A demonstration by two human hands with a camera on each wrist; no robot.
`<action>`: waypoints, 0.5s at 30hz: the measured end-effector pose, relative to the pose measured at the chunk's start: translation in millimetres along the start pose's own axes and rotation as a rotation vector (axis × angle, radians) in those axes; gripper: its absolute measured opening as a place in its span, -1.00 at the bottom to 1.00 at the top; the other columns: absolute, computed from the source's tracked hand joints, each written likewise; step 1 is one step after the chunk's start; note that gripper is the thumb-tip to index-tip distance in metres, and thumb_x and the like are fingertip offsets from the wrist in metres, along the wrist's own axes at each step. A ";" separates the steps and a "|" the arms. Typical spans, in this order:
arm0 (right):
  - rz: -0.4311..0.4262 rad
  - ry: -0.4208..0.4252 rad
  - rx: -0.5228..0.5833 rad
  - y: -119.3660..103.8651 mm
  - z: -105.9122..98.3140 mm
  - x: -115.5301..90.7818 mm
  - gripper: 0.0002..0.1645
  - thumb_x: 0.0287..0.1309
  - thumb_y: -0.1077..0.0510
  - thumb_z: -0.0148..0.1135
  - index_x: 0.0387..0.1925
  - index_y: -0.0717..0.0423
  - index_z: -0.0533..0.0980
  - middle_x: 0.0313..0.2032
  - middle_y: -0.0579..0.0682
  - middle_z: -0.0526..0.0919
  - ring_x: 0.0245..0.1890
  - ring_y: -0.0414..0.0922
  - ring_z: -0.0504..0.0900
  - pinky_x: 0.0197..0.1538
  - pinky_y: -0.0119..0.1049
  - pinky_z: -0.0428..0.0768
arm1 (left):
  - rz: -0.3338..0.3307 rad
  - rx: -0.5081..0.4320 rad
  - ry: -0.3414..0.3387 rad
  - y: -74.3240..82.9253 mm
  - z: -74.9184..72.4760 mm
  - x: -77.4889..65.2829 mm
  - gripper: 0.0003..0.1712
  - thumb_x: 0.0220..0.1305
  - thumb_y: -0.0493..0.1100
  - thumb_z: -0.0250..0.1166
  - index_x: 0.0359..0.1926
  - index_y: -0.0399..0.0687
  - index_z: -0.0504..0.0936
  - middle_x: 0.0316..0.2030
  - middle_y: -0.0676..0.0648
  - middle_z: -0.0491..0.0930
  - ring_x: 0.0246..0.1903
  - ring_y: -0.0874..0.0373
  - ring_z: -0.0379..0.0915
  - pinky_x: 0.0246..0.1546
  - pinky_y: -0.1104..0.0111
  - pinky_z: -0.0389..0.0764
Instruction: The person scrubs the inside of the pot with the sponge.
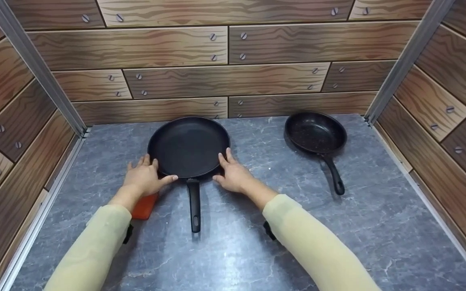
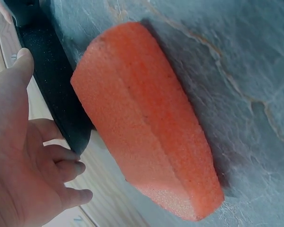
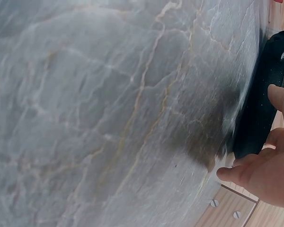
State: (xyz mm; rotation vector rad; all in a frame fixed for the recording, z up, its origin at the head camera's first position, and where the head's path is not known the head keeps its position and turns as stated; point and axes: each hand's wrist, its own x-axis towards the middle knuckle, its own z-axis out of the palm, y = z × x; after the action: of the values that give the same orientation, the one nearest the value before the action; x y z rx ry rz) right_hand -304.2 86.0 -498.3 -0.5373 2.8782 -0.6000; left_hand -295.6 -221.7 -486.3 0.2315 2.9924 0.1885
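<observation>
A large black frying pan lies face up on the marbled tabletop, its handle pointing toward me. My left hand is at its left rim with the fingers spread along the side and the thumb by the front edge. Opposite it, my right hand touches the right rim, fingers reaching along the side wall. The left wrist view shows the left thumb against the pan's outer wall and fairly straight fingers at its edge. Partly hidden below the left wrist is an orange-red sponge.
A smaller dark frying pan stands at the back right, its handle angled toward me. Wood-patterned walls enclose the back and both sides of the tabletop, with metal posts at the corners.
</observation>
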 end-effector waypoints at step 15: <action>-0.115 0.088 0.094 37.1 -28.2 -14.5 -0.06 0.48 -0.05 0.27 0.66 0.20 0.10 0.64 0.31 -0.07 0.59 0.36 0.05 0.56 0.22 0.07 | -0.010 -0.025 0.002 22.6 -14.3 -3.6 0.32 0.41 0.61 -0.03 0.63 -0.45 0.00 0.59 -0.53 -0.03 0.58 -0.44 -0.11 0.50 -0.35 -0.13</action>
State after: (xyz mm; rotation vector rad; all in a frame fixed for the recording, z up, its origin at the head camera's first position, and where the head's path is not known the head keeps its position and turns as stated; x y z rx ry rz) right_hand -308.6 133.2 -486.9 -0.6816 2.8972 -0.7915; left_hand -290.9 -201.8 -468.7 0.2142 2.9907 0.2255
